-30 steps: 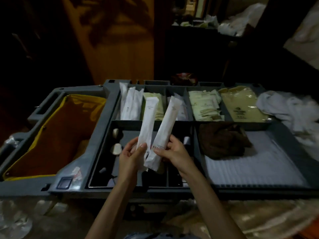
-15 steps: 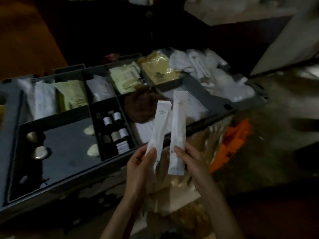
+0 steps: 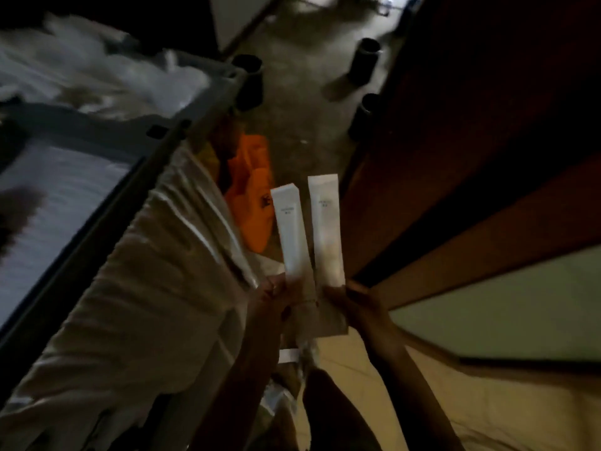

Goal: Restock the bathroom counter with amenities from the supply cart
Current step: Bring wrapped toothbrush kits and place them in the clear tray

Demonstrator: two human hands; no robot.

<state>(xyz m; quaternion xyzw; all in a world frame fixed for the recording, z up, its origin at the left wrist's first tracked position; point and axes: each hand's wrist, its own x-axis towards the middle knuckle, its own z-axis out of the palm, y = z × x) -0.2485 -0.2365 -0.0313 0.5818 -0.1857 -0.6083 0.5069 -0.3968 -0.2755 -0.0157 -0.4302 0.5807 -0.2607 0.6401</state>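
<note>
Two long white amenity packets stand upright side by side in front of me. My left hand (image 3: 271, 296) pinches the lower end of the left packet (image 3: 291, 232). My right hand (image 3: 357, 302) grips the bottom of the right packet (image 3: 325, 232). The grey supply cart (image 3: 130, 148) lies at the left, its rim running diagonally, with a pale ribbed mat inside it. The view is dark and blurred.
A pale plastic-covered bundle (image 3: 146, 288) hangs along the cart's side, with an orange cloth (image 3: 253, 190) beyond it. A brown wooden door or panel (image 3: 455, 157) fills the right. Dark cylinders (image 3: 364, 61) stand on the grey floor ahead. White linen (image 3: 97, 73) lies on the cart's far end.
My view has swung right, away from the cart's compartments toward the floor and the door. Both hands still hold the two packets, now closer together and upright.
</note>
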